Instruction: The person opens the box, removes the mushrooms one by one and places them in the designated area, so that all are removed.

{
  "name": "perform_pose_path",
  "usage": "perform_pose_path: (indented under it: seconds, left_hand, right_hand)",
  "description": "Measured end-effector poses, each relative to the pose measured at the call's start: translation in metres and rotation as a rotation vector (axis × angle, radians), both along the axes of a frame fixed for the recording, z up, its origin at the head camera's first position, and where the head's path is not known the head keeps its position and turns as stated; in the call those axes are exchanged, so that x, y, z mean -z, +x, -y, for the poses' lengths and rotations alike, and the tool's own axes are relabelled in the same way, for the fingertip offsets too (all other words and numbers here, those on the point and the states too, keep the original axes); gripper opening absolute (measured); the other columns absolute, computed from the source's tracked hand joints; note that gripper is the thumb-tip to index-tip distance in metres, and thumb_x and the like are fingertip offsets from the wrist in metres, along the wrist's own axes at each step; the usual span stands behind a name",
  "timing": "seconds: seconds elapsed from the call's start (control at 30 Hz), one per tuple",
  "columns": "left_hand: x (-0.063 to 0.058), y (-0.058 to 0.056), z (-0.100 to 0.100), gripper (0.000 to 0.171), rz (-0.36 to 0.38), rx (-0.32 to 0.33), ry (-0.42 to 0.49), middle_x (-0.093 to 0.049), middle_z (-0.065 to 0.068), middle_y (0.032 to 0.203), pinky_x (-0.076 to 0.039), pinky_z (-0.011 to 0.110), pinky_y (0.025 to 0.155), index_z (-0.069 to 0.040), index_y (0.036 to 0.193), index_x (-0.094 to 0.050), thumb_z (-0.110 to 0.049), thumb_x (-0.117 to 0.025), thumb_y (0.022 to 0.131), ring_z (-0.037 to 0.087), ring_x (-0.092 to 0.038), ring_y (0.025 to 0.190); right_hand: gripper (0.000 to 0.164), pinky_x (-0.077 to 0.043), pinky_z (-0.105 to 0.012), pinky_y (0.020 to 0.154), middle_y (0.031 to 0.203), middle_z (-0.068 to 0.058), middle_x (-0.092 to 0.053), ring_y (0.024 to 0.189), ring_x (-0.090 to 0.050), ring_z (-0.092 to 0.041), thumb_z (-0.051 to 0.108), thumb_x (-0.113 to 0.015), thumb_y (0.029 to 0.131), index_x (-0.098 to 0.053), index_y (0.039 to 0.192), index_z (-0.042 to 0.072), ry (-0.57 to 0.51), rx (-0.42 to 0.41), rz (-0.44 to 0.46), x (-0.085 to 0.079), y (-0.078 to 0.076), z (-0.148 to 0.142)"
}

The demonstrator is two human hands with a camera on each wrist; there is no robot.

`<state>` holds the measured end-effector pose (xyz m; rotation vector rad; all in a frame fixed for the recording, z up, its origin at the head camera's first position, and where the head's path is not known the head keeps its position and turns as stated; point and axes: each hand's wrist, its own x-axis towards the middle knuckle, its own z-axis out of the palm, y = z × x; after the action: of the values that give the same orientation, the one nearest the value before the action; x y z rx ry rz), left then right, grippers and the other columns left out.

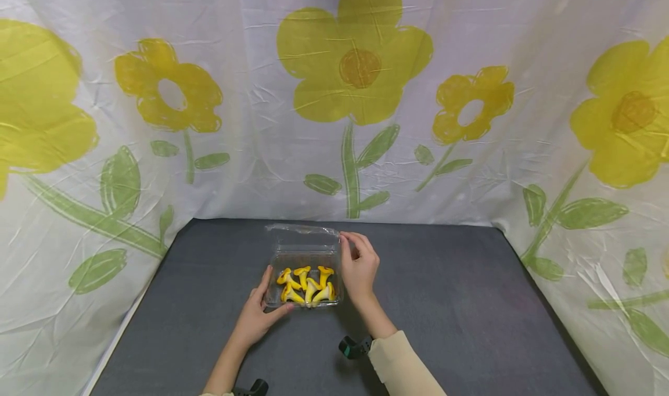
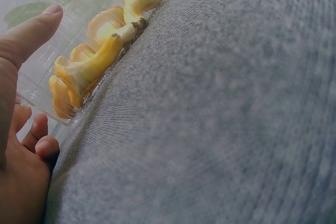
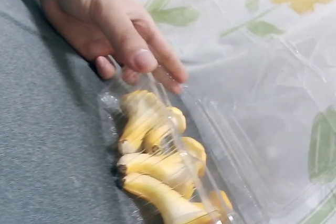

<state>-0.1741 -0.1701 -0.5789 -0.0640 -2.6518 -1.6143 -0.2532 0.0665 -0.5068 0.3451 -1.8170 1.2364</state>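
A clear plastic clamshell container (image 1: 335,256) lies on the dark table with its hinged lid (image 1: 305,230) raised at the back. Several yellow mushrooms (image 1: 312,288) with pale stems are inside it. My left hand (image 1: 256,315) holds the near left corner, thumb along the front wall and fingers at the left side. In the left wrist view, that thumb stretches in front of the mushrooms (image 2: 92,69). My right hand (image 1: 360,268) pinches the lid's right corner between thumb and fingers. The right wrist view has the right hand (image 3: 113,32) beside the container's end; its exact contact is unclear there.
Dark grey cloth covers the table (image 1: 460,303). A white curtain (image 1: 251,169) printed with yellow flowers hangs behind it and along both sides. Black bands with devices (image 1: 355,347) sit on the wrists.
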Motion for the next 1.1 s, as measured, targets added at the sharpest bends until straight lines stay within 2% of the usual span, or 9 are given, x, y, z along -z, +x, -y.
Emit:
perform_pose_path:
  seconds: [0.17, 0.47, 0.7, 0.93, 1.1]
  left_hand:
    - [0.0, 0.0, 0.0, 0.111, 0.005, 0.004, 0.009, -0.041, 0.006, 0.102, -0.041, 0.045, 0.089, -0.018, 0.172, -0.016, -0.034, -0.088, 0.089, 0.022, -0.039, 0.096]
    - [-0.001, -0.001, -0.001, 0.112, 0.014, -0.001, 0.004, -0.04, 0.006, 0.101, -0.039, 0.043, 0.085, -0.021, 0.173, -0.015, -0.035, -0.089, 0.089, 0.021, -0.037, 0.092]
    - [-0.002, -0.001, -0.001, 0.113, 0.036, -0.004, -0.028, -0.04, 0.008, 0.104, -0.036, 0.033, 0.075, -0.021, 0.173, -0.013, -0.037, -0.087, 0.09, 0.02, -0.035, 0.087]
    - [-0.002, -0.003, -0.001, 0.112, 0.025, 0.001, -0.039, -0.041, 0.01, 0.109, -0.036, 0.033, 0.075, -0.021, 0.173, -0.012, -0.04, -0.086, 0.09, 0.02, -0.036, 0.09]
    - [0.0, -0.001, 0.0, 0.114, 0.039, 0.003, -0.035, -0.041, 0.01, 0.109, -0.036, 0.034, 0.075, -0.017, 0.173, -0.012, -0.04, -0.087, 0.09, 0.021, -0.035, 0.089]
  right_hand:
    - [0.009, -0.033, -0.021, 0.05, 0.097, -0.011, -0.077, 0.052, -0.036, -0.003, 0.005, -0.075, 0.099, -0.083, 0.102, 0.003, 0.002, 0.002, 0.031, -0.003, -0.011, 0.001]
    - [0.012, -0.033, -0.024, 0.05, 0.097, -0.011, -0.077, 0.052, -0.034, -0.002, 0.011, -0.074, 0.101, -0.083, 0.104, 0.003, 0.016, 0.015, 0.105, -0.003, -0.027, 0.001]
    - [0.011, -0.034, -0.024, 0.049, 0.096, -0.012, -0.077, 0.051, -0.035, -0.001, 0.01, -0.076, 0.1, -0.082, 0.104, 0.002, 0.016, 0.024, 0.132, 0.002, -0.031, 0.001]
    - [0.014, -0.035, -0.023, 0.05, 0.097, -0.012, -0.077, 0.052, -0.036, -0.001, 0.011, -0.075, 0.101, -0.082, 0.106, 0.0, 0.023, 0.023, 0.144, 0.004, -0.034, 0.001]
    - [0.013, -0.037, -0.023, 0.05, 0.098, -0.012, -0.078, 0.052, -0.038, 0.0, 0.01, -0.074, 0.101, -0.082, 0.107, 0.001, 0.027, 0.014, 0.189, 0.013, -0.03, 0.002]
